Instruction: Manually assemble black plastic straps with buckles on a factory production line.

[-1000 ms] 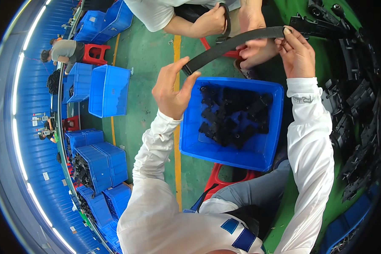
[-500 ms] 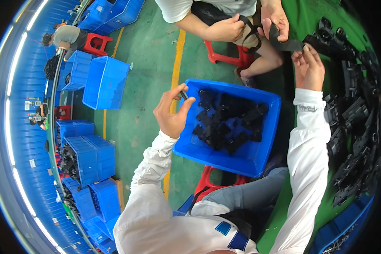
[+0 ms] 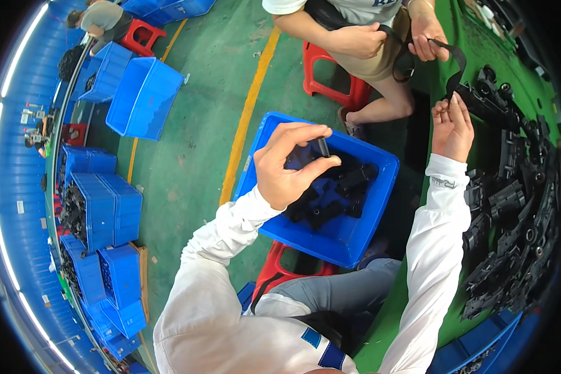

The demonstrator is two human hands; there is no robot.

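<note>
- a worker in white sleeves is pinching a small dark piece (image 3: pixel 323 147) at the centre of the frame, the left hand's (image 3: pixel 288 163) grip narrowing to thumb and forefinger at its two ends
- that hand is showing over the upper left part of a blue bin (image 3: pixel 340 240), where black parts (image 3: pixel 324 212) are lying in a loose heap
- at the upper right, the right hand (image 3: pixel 453 128) is holding the lower end of a black strap (image 3: pixel 460 67) between its fingertips, its grip closing tightly on it
- the strap is curving upward to one hand (image 3: pixel 427 38) of a co-worker in the upper part of the frame, whose other hand (image 3: pixel 364 41) is gripping a black band just to the left
- the co-worker is sitting by a red stool (image 3: pixel 330 81) at the top, bare knee bending toward the bench
- along the right edge, many black mouldings (image 3: pixel 514 206) are crowding the green bench (image 3: pixel 389 330)
- a yellow line (image 3: pixel 249 118) is crossing the green floor (image 3: pixel 199 93) left of the bin, and more blue bins (image 3: pixel 144 103) are standing at the left
</note>
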